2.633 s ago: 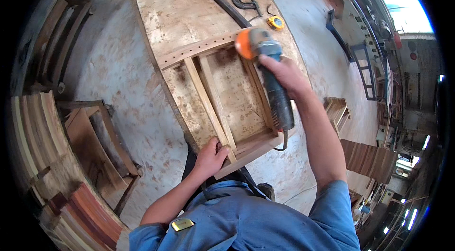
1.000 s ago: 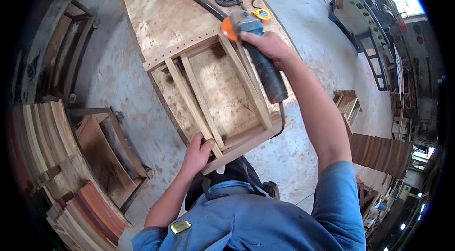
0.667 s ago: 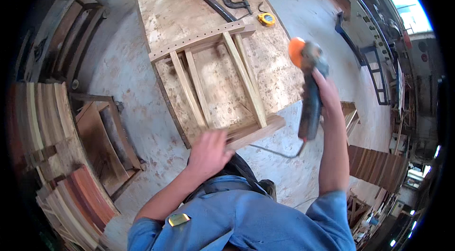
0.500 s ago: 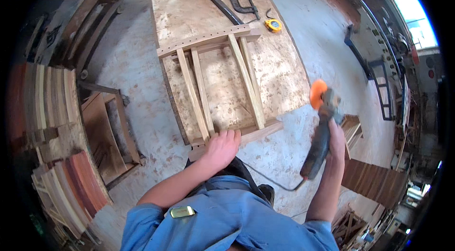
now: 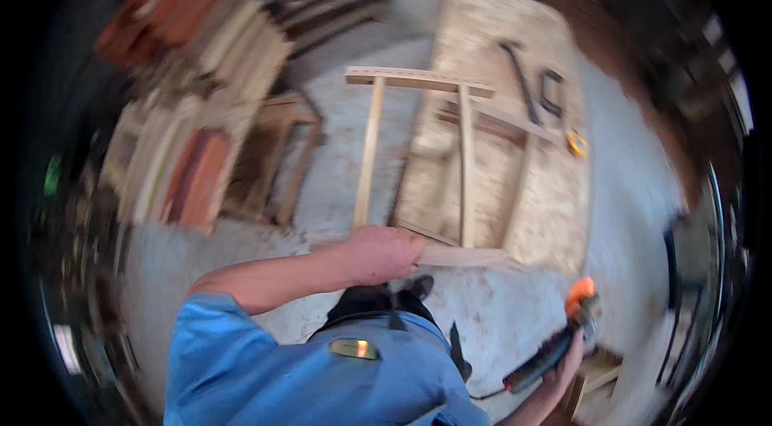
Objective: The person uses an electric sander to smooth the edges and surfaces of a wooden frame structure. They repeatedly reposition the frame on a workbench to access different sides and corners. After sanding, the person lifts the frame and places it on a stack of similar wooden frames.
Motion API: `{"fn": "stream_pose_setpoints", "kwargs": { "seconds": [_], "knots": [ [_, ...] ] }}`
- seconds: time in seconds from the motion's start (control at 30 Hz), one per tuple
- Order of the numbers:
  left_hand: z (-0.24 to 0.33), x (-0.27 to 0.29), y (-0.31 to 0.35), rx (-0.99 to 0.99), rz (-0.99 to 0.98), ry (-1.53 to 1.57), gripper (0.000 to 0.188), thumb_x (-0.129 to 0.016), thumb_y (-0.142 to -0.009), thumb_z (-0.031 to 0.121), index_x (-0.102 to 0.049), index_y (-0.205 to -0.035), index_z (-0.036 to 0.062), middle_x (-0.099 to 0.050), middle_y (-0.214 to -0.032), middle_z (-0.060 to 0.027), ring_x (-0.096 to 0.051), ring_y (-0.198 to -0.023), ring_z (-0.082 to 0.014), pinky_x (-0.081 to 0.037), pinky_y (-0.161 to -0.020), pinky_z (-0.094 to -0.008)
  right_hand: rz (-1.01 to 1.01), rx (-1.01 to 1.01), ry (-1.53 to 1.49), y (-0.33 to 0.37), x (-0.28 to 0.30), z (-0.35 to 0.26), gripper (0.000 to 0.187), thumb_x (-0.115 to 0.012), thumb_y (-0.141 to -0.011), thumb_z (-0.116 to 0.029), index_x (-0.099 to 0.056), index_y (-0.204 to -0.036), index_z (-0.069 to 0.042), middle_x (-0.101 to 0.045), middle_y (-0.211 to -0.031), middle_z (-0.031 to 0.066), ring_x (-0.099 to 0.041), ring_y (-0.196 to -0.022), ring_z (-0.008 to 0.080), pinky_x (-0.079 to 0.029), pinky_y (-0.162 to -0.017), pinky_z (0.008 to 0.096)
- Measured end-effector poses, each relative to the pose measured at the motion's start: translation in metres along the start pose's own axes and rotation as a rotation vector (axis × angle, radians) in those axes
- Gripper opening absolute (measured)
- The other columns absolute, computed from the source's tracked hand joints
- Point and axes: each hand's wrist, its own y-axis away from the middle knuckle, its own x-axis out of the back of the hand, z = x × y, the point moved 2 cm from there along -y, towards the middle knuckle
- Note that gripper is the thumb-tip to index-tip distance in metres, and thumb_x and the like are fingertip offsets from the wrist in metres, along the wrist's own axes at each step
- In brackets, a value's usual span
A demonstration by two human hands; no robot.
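Note:
My left hand [image 5: 379, 256] is closed round the near rail of a light wooden frame [image 5: 466, 165]. The frame has two slats and a far rail with a row of small holes. It hangs partly beyond the left edge of the plywood tabletop [image 5: 556, 221]. A second wooden frame [image 5: 521, 185], blurred, lies on the plywood under and to the right of it. Down at the right, my right hand [image 5: 569, 360] grips an angle grinder [image 5: 537, 362] by its dark body. The grinder's orange disc points away from me, and its cord trails from the near end.
A hammer [image 5: 523, 84], a C-clamp [image 5: 552, 93] and a yellow tape measure [image 5: 576, 144] lie at the tabletop's far right. Stacked boards [image 5: 173, 161] and a brown wooden frame [image 5: 277, 161] stand at the left. A wooden piece [image 5: 597, 378] sits beside my right hand.
My left hand has moved one frame leftward off the other, past the tabletop's edge. The view has turned left. The grinder now sits lower in view, still in my right hand.

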Motion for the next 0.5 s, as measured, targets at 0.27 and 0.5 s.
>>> {"fn": "stream_pose_setpoints", "kwargs": {
  "seconds": [0.27,0.5],
  "knots": [
    [-0.063,0.036,0.178,0.469,0.361,-0.151,0.031,-0.067,-0.087,0.032,-0.056,-0.095,0.0039,-0.067,-0.087,-0.0140,-0.070,-0.083,-0.0305,-0.057,-0.068,-0.0429,-0.148,0.027,0.205,0.022,-0.070,-0.040,0.053,-0.062,-0.090,-0.056,-0.057,-0.120,-0.012,-0.056,-0.079,0.0011,-0.055,-0.066,0.0134,-0.049,-0.060,0.0324],
    [-0.176,0.101,0.325,1.056,0.455,-0.319,0.043,-0.067,-0.087,0.043,-0.051,-0.097,0.0046,-0.067,-0.088,-0.0174,-0.068,-0.078,-0.0349,-0.057,-0.069,-0.0462,-0.381,0.039,0.457,0.057,-0.162,-0.051,0.069,-0.062,-0.087,-0.064,-0.054,-0.133,-0.014,-0.057,-0.091,-0.0013,-0.055,-0.081,0.0113,-0.049,-0.072,0.0315]
  ]
}}
